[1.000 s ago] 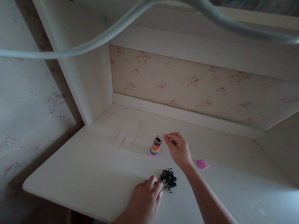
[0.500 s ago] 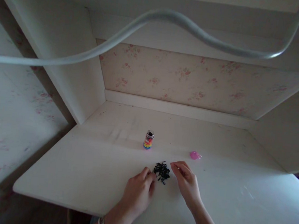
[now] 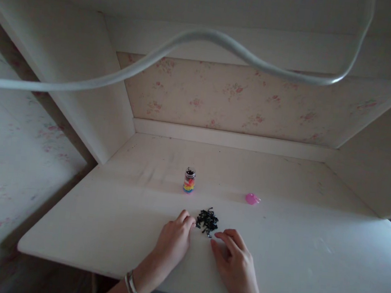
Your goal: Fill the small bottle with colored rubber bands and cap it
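A heap of small shiny black pieces lies on the white desk; their exact kind is too small to make out. My left hand is at the heap's left edge, fingers curled together in a pinch, and what they hold is hidden. On the heap's lower right, my right hand has thumb and forefinger apart, close to the outermost pieces, with nothing visible between them. Behind the heap stands a small clear jar, upright and without a lid, filled with coloured layers and black pieces on top.
A pink lid-like object rests on the desk to the right of the jar. A white cable hangs across the view in front of the shelf. Side panels and a floral back wall enclose the desk.
My right hand has come down and toward me, from the heap's upper right to its lower right, and its pinched fingers have parted. My left hand stays at the heap's left. The view has shifted slightly.
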Motion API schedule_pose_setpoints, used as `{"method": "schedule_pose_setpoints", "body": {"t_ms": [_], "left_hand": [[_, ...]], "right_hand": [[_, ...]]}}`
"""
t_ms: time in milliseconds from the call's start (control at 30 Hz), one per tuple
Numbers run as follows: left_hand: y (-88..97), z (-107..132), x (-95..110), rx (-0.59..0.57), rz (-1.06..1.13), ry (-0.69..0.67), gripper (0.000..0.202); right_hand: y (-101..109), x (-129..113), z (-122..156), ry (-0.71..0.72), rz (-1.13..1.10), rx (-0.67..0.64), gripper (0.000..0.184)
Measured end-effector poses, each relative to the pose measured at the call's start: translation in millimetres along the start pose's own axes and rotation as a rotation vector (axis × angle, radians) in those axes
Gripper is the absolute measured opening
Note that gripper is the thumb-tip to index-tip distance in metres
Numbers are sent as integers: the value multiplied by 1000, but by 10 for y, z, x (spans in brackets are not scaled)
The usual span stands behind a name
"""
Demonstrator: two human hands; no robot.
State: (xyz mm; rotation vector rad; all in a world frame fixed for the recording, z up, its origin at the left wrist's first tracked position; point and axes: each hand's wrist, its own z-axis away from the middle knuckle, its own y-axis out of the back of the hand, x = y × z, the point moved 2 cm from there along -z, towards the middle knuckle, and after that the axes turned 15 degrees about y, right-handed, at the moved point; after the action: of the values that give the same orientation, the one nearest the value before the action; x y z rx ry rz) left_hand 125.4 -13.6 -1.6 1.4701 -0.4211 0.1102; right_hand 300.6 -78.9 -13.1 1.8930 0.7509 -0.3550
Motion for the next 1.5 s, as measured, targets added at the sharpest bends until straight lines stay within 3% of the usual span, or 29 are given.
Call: {"method": "schedule_pose_setpoints", "body": {"t_ms": [233,467,600,800,933,1167,1367,1500], "left_hand": [[19,-37,-20,41,95,-1,19],[131,-95,-53,137,247,-26,20],[387,-234,-67,245,278,-67,21],[970,-554,-61,446,248,-108,21],[1175,-754,-27,505,157,-102,22],[1101,-958,5,455,-13,-71,21],[1049,-978,-42,406,111,-167,24],[1105,-942,-103,454,215,-174,27]], "right_hand": [[-88,1,-23,115,232,-118,24],[-28,-6,-19,59,109,-12,28],[-2,1,-11,30,40,76,26],[25,63,5,-48,-13,186,25],[55,78,-5,-72,-66,240,27],[54,117,-6,-106,-92,254,26],[75,98,-20,-115,-129,252,28],[93,89,-38,-122,-149,270,29]]}}
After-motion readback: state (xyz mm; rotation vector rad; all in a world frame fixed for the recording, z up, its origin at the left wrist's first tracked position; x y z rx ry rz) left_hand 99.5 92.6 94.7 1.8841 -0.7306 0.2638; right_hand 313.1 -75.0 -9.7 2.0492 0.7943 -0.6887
